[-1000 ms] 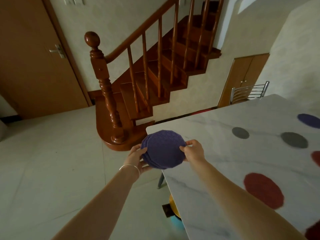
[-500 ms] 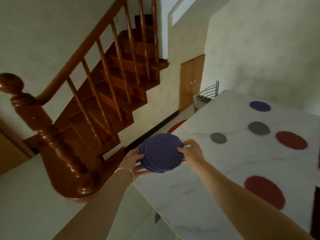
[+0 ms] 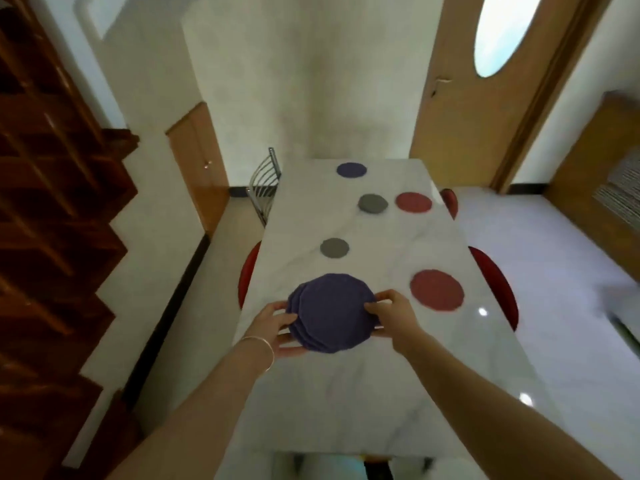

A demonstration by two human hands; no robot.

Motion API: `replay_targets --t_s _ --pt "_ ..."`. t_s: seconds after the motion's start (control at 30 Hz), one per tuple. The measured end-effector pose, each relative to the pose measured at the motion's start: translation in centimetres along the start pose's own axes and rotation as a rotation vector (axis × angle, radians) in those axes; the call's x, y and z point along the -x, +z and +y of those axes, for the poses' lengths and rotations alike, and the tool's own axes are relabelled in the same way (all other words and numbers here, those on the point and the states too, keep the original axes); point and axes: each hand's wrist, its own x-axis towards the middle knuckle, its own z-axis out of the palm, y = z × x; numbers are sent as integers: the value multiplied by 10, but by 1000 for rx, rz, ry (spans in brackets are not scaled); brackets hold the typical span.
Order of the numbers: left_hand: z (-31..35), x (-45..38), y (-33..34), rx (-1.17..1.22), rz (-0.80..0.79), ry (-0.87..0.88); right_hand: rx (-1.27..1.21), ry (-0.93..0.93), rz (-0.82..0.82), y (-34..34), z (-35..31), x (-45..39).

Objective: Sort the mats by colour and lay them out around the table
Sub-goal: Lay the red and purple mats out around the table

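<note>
1. The left hand (image 3: 277,322) and the right hand (image 3: 389,311) were apart, each clamped on an opposite edge of a fanned stack of round, dark-purple felt mats (image 3: 332,313), held just above the near part of the white marble-patterned surface (image 3: 346,393).

2. The stack was already splayed toward the left hand, its lower mats showing as staggered edges. Judging by that, a loosened pinch on either side could have let the bottom mats slide out and fall to the surface or over its left edge, which lay close by.

3. Peeling off a single mat looked tricky: felt tends to cling to felt, so two could have come away together and left one place doubled and another short.

4. Beyond the hands, a small round grey mat (image 3: 334,248) lay nearest, with a second grey mat (image 3: 373,204) further off. A large round red mat (image 3: 437,289) lay just right of the right hand, and another red mat (image 3: 414,202) sat far beyond it. A lone purple mat (image 3: 351,170) lay at the far end.

5. Nothing lay directly under the stack, so I judged that setting one down there was unobstructed. The near red mat was close enough that a careless placement to the right might have overlapped it.

6. Red chair seats (image 3: 495,282) flanked the surface, and a metal chair back (image 3: 265,192) stood beyond the left hand. These would have hindered walking round.
</note>
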Motion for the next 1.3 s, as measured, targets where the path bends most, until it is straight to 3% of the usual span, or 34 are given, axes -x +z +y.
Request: replay_targets --t_s 0.13,0.27,0.5,0.77,1.17,1.3 --pt "-9 -10 14 -95 -127 -52 -70 31 139 -24 23 26" --pt "-26 -17 23 -128 -171 -93 -88 89 168 -44 48 38" --pt "-36 -24 -7 -67 -34 -98 -277 224 5 -51 84 30" --pt "-32 -33 -64 -7 102 -84 -395 310 127 -38 130 17" --pt "-54 -35 -67 1 91 -100 -182 351 204 -36 156 8" --pt "-55 -38 -62 4 87 -100 204 188 255 -40 162 8"
